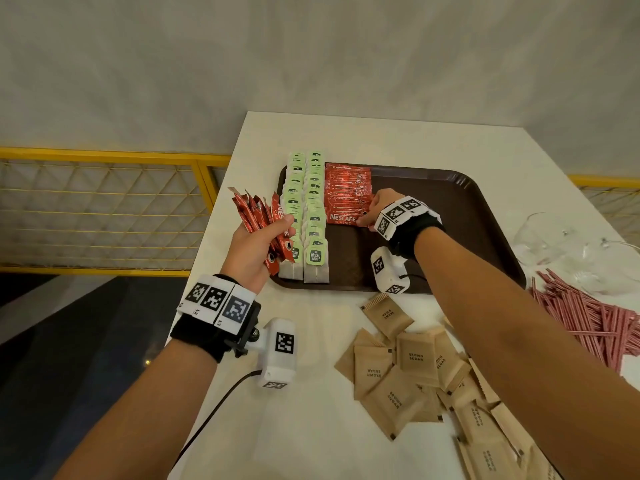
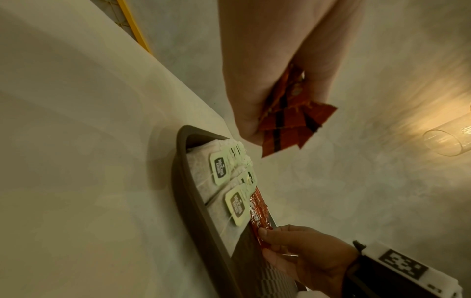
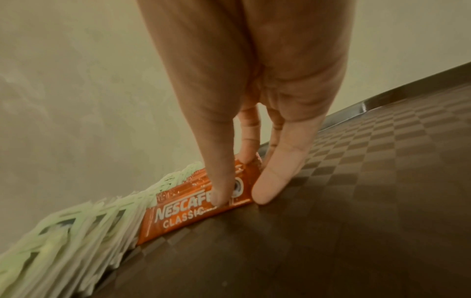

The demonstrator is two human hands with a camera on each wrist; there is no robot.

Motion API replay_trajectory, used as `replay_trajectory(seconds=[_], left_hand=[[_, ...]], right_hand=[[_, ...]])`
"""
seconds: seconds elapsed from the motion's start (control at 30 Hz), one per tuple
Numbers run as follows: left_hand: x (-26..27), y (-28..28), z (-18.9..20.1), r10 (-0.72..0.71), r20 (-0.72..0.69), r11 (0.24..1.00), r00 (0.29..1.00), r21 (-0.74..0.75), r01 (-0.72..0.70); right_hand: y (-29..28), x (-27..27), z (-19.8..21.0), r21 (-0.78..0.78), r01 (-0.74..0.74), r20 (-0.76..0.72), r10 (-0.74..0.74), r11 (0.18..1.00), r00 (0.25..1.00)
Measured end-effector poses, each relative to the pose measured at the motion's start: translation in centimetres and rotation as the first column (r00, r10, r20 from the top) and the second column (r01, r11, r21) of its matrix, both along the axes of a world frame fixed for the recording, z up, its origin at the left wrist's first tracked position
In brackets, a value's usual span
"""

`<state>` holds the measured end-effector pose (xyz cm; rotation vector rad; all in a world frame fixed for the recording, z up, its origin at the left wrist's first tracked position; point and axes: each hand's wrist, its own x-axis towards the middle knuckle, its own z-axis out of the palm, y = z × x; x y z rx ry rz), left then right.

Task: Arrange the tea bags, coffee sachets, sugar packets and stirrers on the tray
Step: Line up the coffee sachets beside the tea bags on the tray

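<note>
Head view, left hand: left hand (image 1: pixel 258 249) is raised over the tray's left edge, palm up, fingers and thumb curled round a fanned bundle of coffee sachets (image 1: pixel 261 221), forearm reaching in from the lower left.
Head view, right hand: right hand (image 1: pixel 375 209) reaches across the tray (image 1: pixel 450 216), back of the hand up, fingertips on the front sachet of the sachet row (image 1: pixel 347 194).
Head view, tea bags: two rows of tea bags (image 1: pixel 306 216) lie on the tray between the two hands, touching the sachet row on its left.
Head view, sugar packets: brown sugar packets (image 1: pixel 412 372) lie loose on the table (image 1: pixel 311 427), below the right forearm.
Head view, stirrers: pink stirrers (image 1: pixel 588 317) lie in a heap on the table to the right of the right forearm, off the tray.
Head view, glasses: clear glasses (image 1: pixel 561 244) stand beyond the stirrers.
Left wrist view, left hand: fingers (image 2: pixel 244 104) close round the bundle, whose ends stick out below the palm, held clear above the tray.
Left wrist view, right hand: its thumb and fingers touch the near end of the front sachet, beside the tea bags.
Right wrist view, right hand: thumb (image 3: pixel 221 177) presses on top of the front sachet (image 3: pixel 193 213), and a straight finger (image 3: pixel 275 177) rests against its right end on the tray floor.
Right wrist view, grip: straight digits press the sachet rather than wrap it; it lies flat on the tray, its left end against the tea bags.
</note>
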<state>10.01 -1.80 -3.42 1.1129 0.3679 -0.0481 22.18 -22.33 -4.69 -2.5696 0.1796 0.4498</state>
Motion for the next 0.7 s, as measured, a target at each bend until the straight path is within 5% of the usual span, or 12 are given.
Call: replay_trajectory(seconds=[0.2, 0.37, 0.47, 0.6, 0.7], left_hand=[[0.1, 0.0, -0.2, -0.027, -0.007, 1.000, 1.000, -0.010, 0.027], [0.2, 0.0, -0.1, -0.093, -0.022, 0.994, 0.995, -0.064, 0.092], [0.2, -0.5, 0.1, -0.100, -0.044, 0.992, 0.994, -0.079, 0.096], [0.4, -1.3, 0.4, -0.098, -0.036, 0.986, 0.995, -0.137, 0.092], [0.3, -1.7, 0.7, -0.110, -0.026, 0.978, 0.994, -0.180, 0.103]], right_hand=[[-0.2, 0.1, -0.3, 0.003, -0.012, 0.007, 0.012, 1.000, 1.000], [0.5, -0.5, 1.4, -0.142, 0.017, 0.079, -0.006, 0.990, 0.997], [1.8, -1.6, 3.1, 0.057, -0.079, 0.182, 0.067, 0.995, 0.981], [4.2, -4.7, 5.8, 0.545, -0.227, -0.072, 0.315, 0.807, 0.946], [5.3, -6.1, 5.7, 0.584, -0.301, -0.111, 0.441, 0.754, 0.891]])
